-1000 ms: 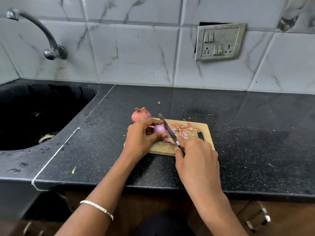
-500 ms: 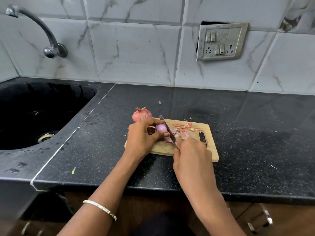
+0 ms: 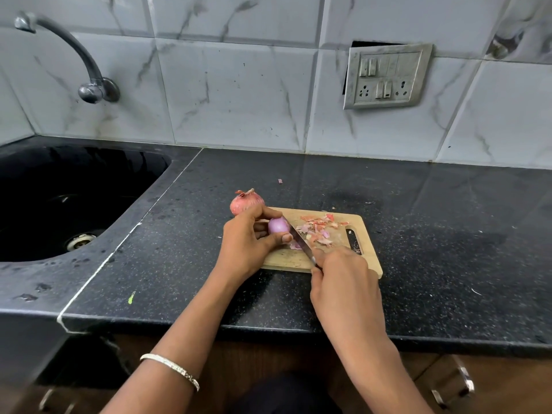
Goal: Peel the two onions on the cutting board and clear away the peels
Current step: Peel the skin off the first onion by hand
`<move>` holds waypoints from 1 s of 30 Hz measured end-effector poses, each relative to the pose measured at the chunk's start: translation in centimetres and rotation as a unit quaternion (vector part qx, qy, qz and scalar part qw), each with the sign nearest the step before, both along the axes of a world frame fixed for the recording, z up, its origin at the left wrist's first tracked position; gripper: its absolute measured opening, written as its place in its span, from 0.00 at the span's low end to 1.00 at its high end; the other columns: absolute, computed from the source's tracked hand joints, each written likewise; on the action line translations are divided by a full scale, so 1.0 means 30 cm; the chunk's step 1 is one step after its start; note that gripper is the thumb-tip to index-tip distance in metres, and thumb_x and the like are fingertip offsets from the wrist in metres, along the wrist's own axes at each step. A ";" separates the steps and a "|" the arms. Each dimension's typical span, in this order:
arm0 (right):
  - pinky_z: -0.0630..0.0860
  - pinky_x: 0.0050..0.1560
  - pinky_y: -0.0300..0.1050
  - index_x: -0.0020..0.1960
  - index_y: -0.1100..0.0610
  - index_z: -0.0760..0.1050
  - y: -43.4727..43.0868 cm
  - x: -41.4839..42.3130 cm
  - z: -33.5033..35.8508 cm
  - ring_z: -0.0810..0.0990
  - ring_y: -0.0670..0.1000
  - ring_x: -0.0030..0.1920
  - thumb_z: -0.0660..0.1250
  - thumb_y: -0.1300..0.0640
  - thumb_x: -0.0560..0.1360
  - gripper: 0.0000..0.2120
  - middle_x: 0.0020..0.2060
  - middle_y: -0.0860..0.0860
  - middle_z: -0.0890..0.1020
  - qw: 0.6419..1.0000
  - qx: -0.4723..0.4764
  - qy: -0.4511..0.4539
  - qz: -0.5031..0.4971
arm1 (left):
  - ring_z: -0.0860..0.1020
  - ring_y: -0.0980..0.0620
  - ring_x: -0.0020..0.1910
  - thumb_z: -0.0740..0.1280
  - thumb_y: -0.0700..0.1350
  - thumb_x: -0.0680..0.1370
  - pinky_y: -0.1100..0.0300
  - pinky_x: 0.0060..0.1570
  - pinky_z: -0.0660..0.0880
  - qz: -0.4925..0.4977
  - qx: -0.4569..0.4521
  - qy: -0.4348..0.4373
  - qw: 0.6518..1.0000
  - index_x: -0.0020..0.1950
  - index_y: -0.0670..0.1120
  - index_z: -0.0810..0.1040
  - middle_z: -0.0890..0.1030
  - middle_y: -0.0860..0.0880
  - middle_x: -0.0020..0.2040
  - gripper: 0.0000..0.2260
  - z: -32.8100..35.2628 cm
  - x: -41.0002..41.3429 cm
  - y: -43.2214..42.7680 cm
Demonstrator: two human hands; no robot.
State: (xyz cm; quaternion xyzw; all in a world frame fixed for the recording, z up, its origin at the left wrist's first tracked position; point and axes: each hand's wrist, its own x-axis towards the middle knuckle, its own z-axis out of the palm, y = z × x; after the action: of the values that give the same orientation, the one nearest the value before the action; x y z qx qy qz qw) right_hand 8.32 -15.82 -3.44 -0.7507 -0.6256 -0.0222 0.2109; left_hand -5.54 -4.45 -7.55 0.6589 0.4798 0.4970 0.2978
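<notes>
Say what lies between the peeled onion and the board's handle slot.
Head view: the knife beside the peeled onion, then loose peels on the cutting board before the handle slot.

pale wooden cutting board (image 3: 366, 261) on glossy speckled black stone counter (image 3: 448, 249), shiny metal tap (image 3: 89, 82).

Handle of knife (image 3: 300, 241) unseen inside right hand (image 3: 343, 283).
</notes>
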 end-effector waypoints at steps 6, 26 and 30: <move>0.76 0.46 0.47 0.61 0.51 0.79 0.017 0.041 0.004 0.81 0.56 0.50 0.61 0.53 0.83 0.11 0.47 0.48 0.74 1.000 -0.003 0.005 -0.024 | 0.82 0.58 0.53 0.80 0.40 0.72 0.72 0.53 0.75 0.018 0.034 -0.002 0.999 0.56 0.46 0.81 0.84 0.52 0.54 0.16 -0.012 -0.015 0.010; 0.68 0.38 0.47 0.58 0.54 0.82 0.193 0.215 -0.026 0.77 0.58 0.50 0.66 0.62 0.79 0.11 0.49 0.53 0.77 0.990 0.031 -0.053 -0.129 | 0.73 0.56 0.61 0.81 0.42 0.70 0.62 0.60 0.79 -0.019 0.056 0.069 0.996 0.66 0.46 0.81 0.68 0.47 0.61 0.25 -0.019 -0.027 0.011; 0.71 0.39 0.48 0.56 0.54 0.83 0.203 0.214 -0.064 0.76 0.57 0.49 0.66 0.61 0.79 0.10 0.48 0.54 0.78 0.989 0.038 -0.071 -0.122 | 0.71 0.55 0.60 0.79 0.44 0.71 0.66 0.58 0.73 -0.025 0.064 0.100 0.993 0.59 0.47 0.82 0.68 0.46 0.61 0.18 -0.007 -0.024 0.000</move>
State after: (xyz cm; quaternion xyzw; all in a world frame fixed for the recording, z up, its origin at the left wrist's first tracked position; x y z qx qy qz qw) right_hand 14.76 -9.73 -5.35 -0.8094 -0.5413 -0.1247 0.1905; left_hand -6.25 -4.45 -7.76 0.7347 0.4580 0.4506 0.2179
